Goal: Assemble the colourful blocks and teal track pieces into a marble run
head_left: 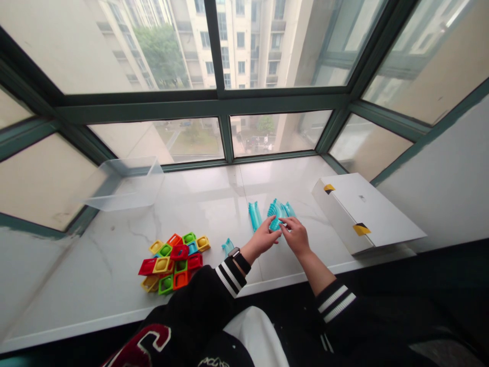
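Both of my hands meet over a cluster of translucent teal-blue plastic track pieces on the white sill. My left hand [263, 237], with a dark watch on its wrist, is closed at the near left edge of a curved, ribbed track piece [275, 210]. From the right, my right hand [295, 235] pinches at the near edge of the same piece. My fingers partly cover that edge. Another teal piece [290, 209] lies against its right side. A straight teal track piece [254, 216] lies just left, and a small curved one [227, 247] sits beside my left wrist.
Left of my arm is a pile of red, yellow, green and blue plastic blocks [162, 264]. A clear plastic bin [126, 201] stands at the back left. To the right is a white box [367, 209] with yellow-black tabs. Green-framed windows [198, 108] enclose the sill [198, 204].
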The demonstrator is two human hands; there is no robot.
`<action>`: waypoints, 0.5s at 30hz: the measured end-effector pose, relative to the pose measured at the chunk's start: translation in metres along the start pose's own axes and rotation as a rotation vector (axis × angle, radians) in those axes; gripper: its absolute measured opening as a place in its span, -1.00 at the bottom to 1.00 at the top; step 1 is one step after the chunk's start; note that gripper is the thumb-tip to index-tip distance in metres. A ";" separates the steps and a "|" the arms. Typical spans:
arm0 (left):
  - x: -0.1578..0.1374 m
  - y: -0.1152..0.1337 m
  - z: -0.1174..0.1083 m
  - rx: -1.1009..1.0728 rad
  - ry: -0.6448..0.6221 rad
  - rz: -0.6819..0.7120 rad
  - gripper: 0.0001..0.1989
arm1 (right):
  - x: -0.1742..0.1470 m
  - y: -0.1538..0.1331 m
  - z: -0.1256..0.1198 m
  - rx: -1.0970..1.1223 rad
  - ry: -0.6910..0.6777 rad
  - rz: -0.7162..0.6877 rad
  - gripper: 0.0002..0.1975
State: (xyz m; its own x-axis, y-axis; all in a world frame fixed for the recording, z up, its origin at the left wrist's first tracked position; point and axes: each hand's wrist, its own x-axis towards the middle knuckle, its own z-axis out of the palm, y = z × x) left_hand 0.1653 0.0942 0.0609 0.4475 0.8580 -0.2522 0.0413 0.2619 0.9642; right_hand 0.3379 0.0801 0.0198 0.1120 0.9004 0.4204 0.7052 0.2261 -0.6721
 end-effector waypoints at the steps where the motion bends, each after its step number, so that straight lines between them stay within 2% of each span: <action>1: 0.000 0.000 0.000 -0.002 0.003 0.005 -0.19 | 0.000 0.000 0.000 0.000 0.000 0.000 -0.73; 15: 0.001 -0.002 0.000 0.032 -0.005 0.022 -0.23 | -0.001 0.001 -0.001 0.011 -0.009 0.005 -0.75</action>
State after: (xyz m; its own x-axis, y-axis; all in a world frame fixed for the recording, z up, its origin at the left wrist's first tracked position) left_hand 0.1660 0.0945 0.0582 0.4532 0.8612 -0.2302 0.0599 0.2283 0.9717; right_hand 0.3393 0.0791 0.0197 0.1092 0.9045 0.4122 0.6970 0.2259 -0.6805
